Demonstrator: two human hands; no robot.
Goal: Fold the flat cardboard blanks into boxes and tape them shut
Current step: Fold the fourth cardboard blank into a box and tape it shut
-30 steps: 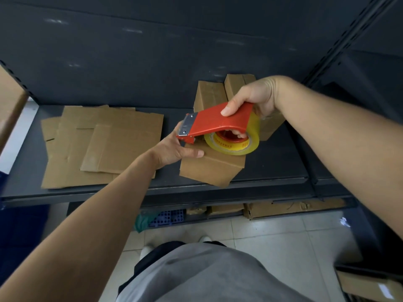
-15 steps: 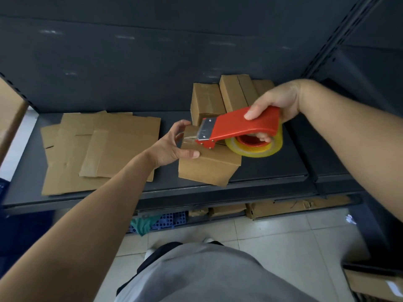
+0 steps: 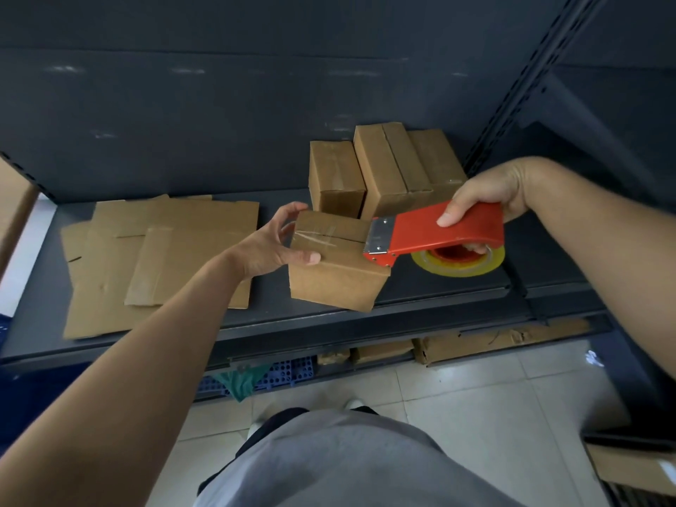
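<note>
- Box point(image 3: 336, 283) brown, closed, clear tape point(image 3: 317, 237) along top seam (wrinkled at left end), at front edge of shelf point(image 3: 439, 290).
- Left hand point(image 3: 272, 247) gripping box's left end, thumb in front.
- Right hand point(image 3: 486, 192) wrapped round red tape dispenser point(image 3: 439, 232), drawn rightward off box top since a second ago.

Red tape dispenser point(image 3: 444, 232) with yellow tape roll point(image 3: 459, 263) at right; plain brown boxes point(image 3: 380, 170) and blanks point(image 3: 164, 247) on a dark grey shelf point(image 3: 439, 287).
</note>
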